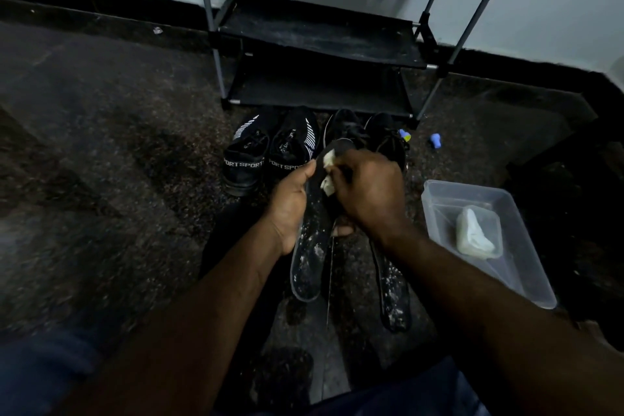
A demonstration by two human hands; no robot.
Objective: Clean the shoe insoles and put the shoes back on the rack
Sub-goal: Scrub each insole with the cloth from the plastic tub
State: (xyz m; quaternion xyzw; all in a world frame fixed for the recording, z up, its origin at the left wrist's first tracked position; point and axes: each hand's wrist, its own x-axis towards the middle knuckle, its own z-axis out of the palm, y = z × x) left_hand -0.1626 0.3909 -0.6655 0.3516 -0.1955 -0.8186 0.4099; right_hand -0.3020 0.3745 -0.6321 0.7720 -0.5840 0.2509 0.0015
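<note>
My left hand grips a black insole by its left edge; the insole is flecked with white specks. My right hand holds a small white cloth pressed against the insole's upper part. A second speckled insole lies on the floor to the right. Two pairs of black shoes stand in front of the rack: a pair marked "SPORT" on the left and a darker pair partly hidden behind my hands. The black shoe rack stands against the wall with bare shelves.
A clear plastic tub holding a whitish folded cloth sits on the floor at right. Two small blue objects lie near the rack's right leg. The floor is dark speckled stone. My legs show at the bottom.
</note>
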